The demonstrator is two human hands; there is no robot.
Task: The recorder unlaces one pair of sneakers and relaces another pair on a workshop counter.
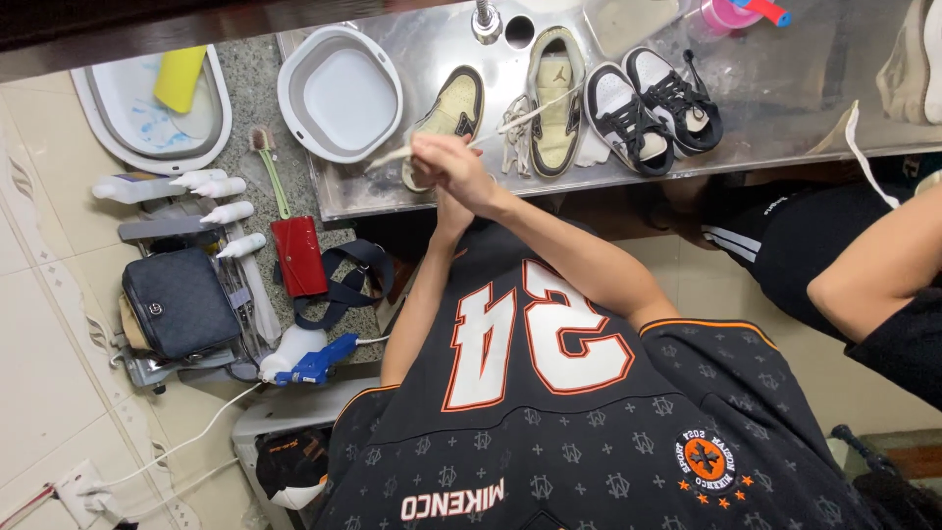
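Note:
My two hands meet over the front edge of a steel counter (392,201). My right hand (453,165) lies on top and pinches a white shoelace (530,106) that trails from left of the hand to the right, across a cream and olive sneaker (555,103). My left hand (447,208) is mostly hidden beneath the right one, and its grip cannot be made out. A beige sneaker (451,110) lies just behind my hands. A black and white pair of sneakers (653,110) rests further right.
A round grey-white basin (339,93) stands left of the shoes. The stone ledge holds an oval tub (147,108), a green-handled brush (270,167), a red wallet (298,255), a black bag (180,302), white bottles and a blue glue gun (314,361). Another person's arm (873,265) is at right.

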